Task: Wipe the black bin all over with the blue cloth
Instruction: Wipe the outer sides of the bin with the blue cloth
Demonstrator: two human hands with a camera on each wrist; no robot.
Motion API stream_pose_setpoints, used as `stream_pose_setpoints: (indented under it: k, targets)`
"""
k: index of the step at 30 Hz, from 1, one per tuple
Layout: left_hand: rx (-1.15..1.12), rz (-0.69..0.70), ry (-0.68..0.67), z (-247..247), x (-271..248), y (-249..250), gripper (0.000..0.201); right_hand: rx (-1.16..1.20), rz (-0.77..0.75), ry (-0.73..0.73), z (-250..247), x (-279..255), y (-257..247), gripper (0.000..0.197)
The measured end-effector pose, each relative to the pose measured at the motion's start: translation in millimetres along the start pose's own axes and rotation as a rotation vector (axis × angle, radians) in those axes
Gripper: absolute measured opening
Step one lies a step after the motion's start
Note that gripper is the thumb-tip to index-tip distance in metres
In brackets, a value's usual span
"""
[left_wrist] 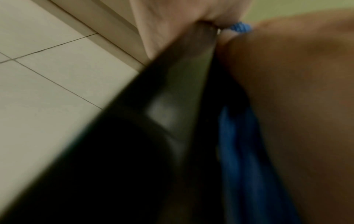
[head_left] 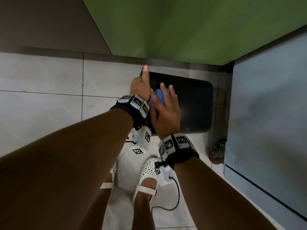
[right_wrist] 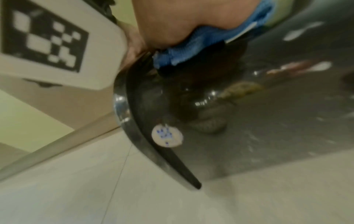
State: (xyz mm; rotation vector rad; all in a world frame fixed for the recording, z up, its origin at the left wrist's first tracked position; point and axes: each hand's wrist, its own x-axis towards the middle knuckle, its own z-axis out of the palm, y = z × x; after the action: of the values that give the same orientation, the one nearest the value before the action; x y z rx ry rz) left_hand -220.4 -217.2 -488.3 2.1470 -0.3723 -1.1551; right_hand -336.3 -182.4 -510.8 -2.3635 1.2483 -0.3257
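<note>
The black bin [head_left: 196, 103] stands on the tiled floor against the green wall, seen from above. My left hand [head_left: 141, 83] grips its left edge with the thumb pointing up along the rim. In the left wrist view that hand [left_wrist: 172, 22] clamps the black rim [left_wrist: 172, 91]. My right hand [head_left: 166, 110] lies flat on the bin's glossy surface, its fingers fairly straight, pressing the bunched blue cloth [head_left: 159, 97] against it. The cloth [right_wrist: 191, 50] shows under the palm in the right wrist view, above a round white sticker [right_wrist: 166, 137] on the bin.
A grey cabinet [head_left: 269, 113] on a caster wheel [head_left: 217, 155] stands close to the bin's right side. The green wall [head_left: 182, 30] is right behind it. My feet in white shoes [head_left: 147, 176] and a black cable [head_left: 174, 201] are on the pale tiles below.
</note>
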Motion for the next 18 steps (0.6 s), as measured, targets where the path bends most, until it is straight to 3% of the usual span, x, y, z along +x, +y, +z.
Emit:
stream_pose_setpoints:
  k: [4, 9, 13, 14, 16, 18]
  targets:
    - [0.043, -0.025, -0.004, -1.3, -2.3, 1.2, 0.062, -0.039, -0.119, -0.090, -11.2, -44.6, 29.7, 0.038]
    - [0.051, -0.029, -0.084, -4.6, -4.3, 3.9, 0.063, -0.059, 0.306, 0.020, -19.2, -50.3, 56.2, 0.042]
    - [-0.190, -0.164, -0.241, -9.5, -20.3, -20.6, 0.087, -0.043, 0.349, 0.030, -16.4, -45.2, 49.3, 0.042]
    - [-0.187, -0.172, -0.241, -10.6, -30.6, -35.2, 0.082, -0.038, 0.361, 0.038, -15.8, -42.9, 47.7, 0.042]
    - [-0.084, -0.141, -0.213, -9.2, -54.2, -66.1, 0.050, -0.029, 0.407, 0.073, -14.0, -38.5, 43.6, 0.042]
    - [-0.001, -0.102, -0.200, -7.2, -71.4, -84.6, 0.046, -0.031, 0.439, 0.109, -12.8, -35.2, 37.0, 0.043]
